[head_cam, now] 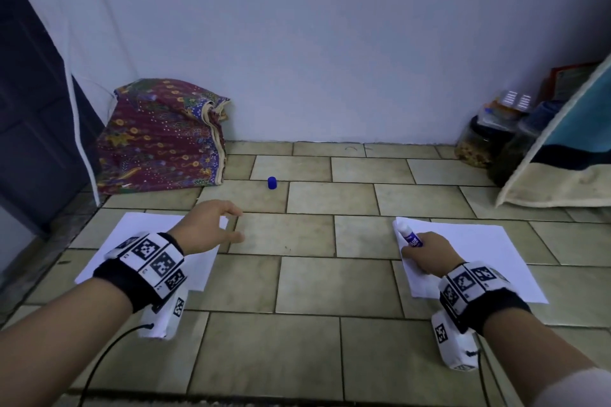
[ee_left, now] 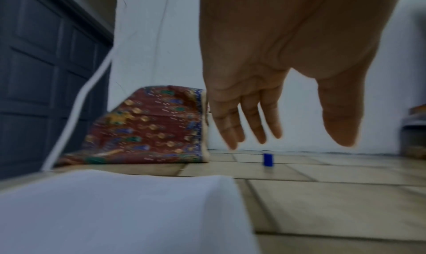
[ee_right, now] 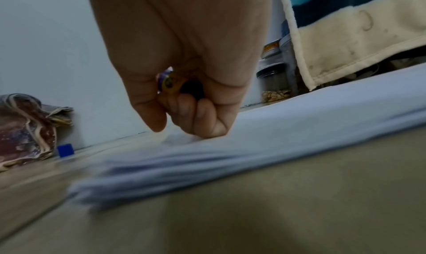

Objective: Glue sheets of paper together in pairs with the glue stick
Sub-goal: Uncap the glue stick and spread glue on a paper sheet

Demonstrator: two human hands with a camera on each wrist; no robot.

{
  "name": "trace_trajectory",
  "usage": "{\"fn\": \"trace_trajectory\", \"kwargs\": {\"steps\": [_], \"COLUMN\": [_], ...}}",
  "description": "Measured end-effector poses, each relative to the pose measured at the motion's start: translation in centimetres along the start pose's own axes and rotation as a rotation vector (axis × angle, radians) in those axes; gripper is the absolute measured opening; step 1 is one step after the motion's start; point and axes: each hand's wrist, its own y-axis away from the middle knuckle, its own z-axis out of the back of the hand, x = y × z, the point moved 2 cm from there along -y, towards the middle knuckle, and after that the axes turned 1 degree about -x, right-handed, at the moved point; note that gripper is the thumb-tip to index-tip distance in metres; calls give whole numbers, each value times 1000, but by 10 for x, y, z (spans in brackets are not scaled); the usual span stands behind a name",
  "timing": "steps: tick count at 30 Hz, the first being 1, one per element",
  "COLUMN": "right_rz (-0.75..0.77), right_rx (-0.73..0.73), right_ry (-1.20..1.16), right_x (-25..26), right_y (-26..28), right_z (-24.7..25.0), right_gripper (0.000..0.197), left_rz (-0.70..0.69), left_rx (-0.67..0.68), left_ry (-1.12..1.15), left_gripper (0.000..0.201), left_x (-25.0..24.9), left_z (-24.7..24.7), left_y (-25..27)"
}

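Your right hand (head_cam: 426,253) grips the glue stick (head_cam: 410,235), fingers curled round its barrel, white tip pointing forward and up-left past your knuckles. The right wrist view shows the same grip: fingers (ee_right: 200,119) folded in, the base of the glue stick (ee_right: 169,82) peeking out between thumb and palm. The curled fingers rest on the right stack of paper (head_cam: 479,251), near its near-left part. That stack (ee_right: 276,130) lies flat on the tiled floor (head_cam: 307,291), edges blurred in the wrist shot, several sheets showing.

Your left hand (head_cam: 206,228) holds nothing, fingers relaxed and spread. It hovers over the far-right corner of the left sheet of paper (head_cam: 132,235); contact with the paper can't be told. In the left wrist view the fingers (ee_left: 230,128) hang loose, thumb apart, with the paper (ee_left: 115,212) below the palm.

Hands are well apart, bare floor between them.

The blue cap (head_cam: 272,182) stands upright on the floor beyond your left hand, ahead and slightly to its right, well apart from both hands; it also shows just past your left fingertips (ee_left: 268,160) and far left of your right hand (ee_right: 65,150).

A patterned folded cloth (head_cam: 162,139) sits beyond your left hand by the wall. Jars (head_cam: 479,142) and a towel (head_cam: 568,155) sit beyond your right hand.
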Motion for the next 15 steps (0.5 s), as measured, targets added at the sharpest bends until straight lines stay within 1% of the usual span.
{"fn": "trace_trajectory", "kwargs": {"steps": [3,4,5,7,8,11,13,15], "right_rz": [6,4,2,-2,-6,-20,-27,-26], "right_rx": [0,2,4,5,4,-3,-4,-4], "right_ry": [26,28,28,18,13,18,14,0], "right_x": [1,1,1,1,0,-1,0,0], "right_y": [1,1,1,2,2,1,1,2], "right_z": [-1,0,-1,-1,-2,-3,-3,-3], "right_gripper": [19,18,19,20,22,31,30,32], "left_rz": [169,227,275,339,349,313,276,242], "left_rx": [101,148,192,248,256,209,187,187], "left_ry": [-192,-222,-235,-242,-240,-247,-287,-342], "left_gripper": [91,100,105,108,108,107,105,97], "left_x": [31,41,49,64,70,85,90,93], "left_z": [5,5,6,4,3,-2,-4,-4], "left_y": [5,6,9,13,14,16,17,17]}}
